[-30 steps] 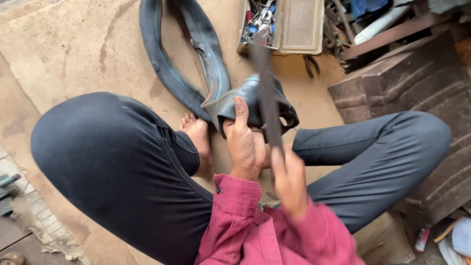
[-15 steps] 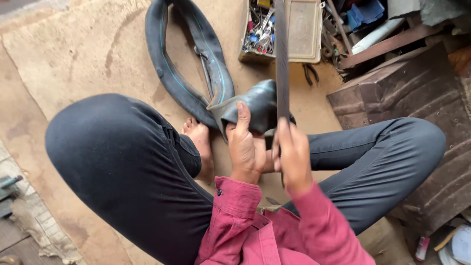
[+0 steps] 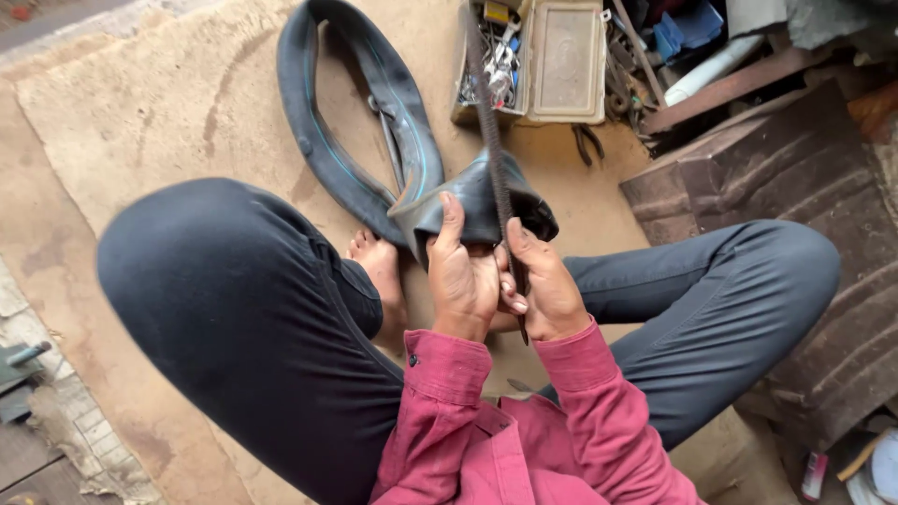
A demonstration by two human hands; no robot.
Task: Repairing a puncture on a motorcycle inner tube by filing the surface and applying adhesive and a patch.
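Note:
I sit cross-legged on a tan floor mat (image 3: 168,112). A black rubber inner tube (image 3: 327,122) lies in a long loop ahead of me, with one folded end (image 3: 472,201) raised between my knees. My left hand (image 3: 460,276) grips that folded end, thumb pointing up against the rubber. My right hand (image 3: 543,285) is closed on a long, thin, rough metal file (image 3: 488,122) that stands nearly upright and crosses the folded rubber. The two hands touch each other.
An open box of small tools and parts (image 3: 533,61) sits beyond the tube. Dark metal blocks (image 3: 804,187) and scrap lie to the right. My bare foot (image 3: 379,271) rests by the tube. Stone paving (image 3: 37,393) borders the mat at the left.
The file has swung from leaning right to standing nearly upright over the fold. My right hand has moved up from near my chest to beside my left hand.

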